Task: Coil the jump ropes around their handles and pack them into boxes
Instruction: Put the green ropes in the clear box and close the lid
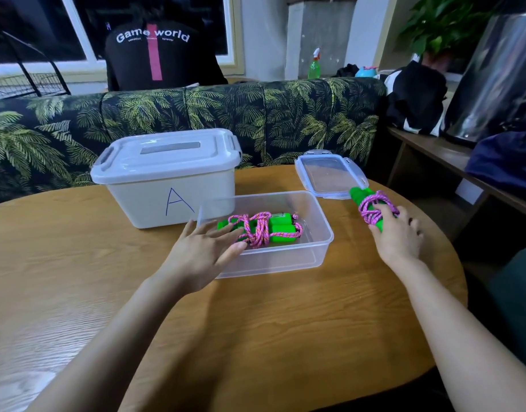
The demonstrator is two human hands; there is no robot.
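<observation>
Head view: right grip [400, 236] clamps coiled rope [371, 208], left grip [202, 257] splayed on box [285, 260]; loose coils may unwind mid-transfer.

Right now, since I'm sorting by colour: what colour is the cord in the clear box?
Pink cord; seen best in head view.

Wooden table [256, 322] bears lidded bin [169, 185], clear box [273, 258], lid [330, 173].

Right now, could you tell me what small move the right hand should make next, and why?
Probably carry the second coiled rope leftward into the clear box, beside the packed rope: the right hand holds it outside the box, near the lid, and the box has room.
</observation>
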